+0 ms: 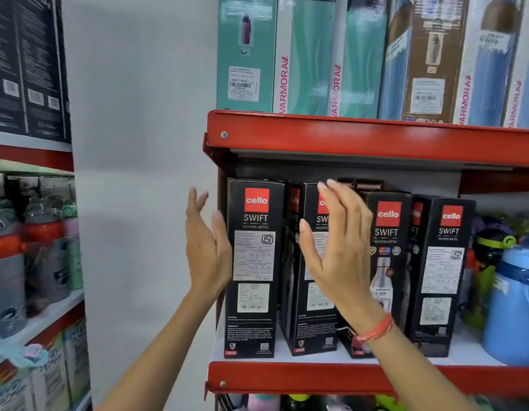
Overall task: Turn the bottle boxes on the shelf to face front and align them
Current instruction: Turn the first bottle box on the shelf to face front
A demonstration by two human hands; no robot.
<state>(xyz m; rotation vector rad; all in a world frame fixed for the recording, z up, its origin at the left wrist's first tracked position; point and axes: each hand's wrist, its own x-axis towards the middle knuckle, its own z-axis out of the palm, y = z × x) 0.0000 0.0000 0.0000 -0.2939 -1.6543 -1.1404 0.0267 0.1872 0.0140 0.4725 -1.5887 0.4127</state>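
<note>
Several tall black Cello Swift bottle boxes stand in a row on the white middle shelf (287, 355). The leftmost box (251, 268) shows its label side to me. The second box (312, 321) is partly hidden behind my right hand (339, 250), which hovers open in front of it, fingers spread. The third box (388, 232) shows a bottle picture, and the fourth box (441, 274) shows a label side and stands slightly turned. My left hand (207, 247) is open just left of the leftmost box, palm toward it, holding nothing.
Teal and blue Varmora boxes (307, 69) fill the shelf above the red rail (361, 137). Blue and green loose bottles (512, 301) stand right of the black boxes. A white wall is at left, with another rack of bottles (29, 247) beyond it.
</note>
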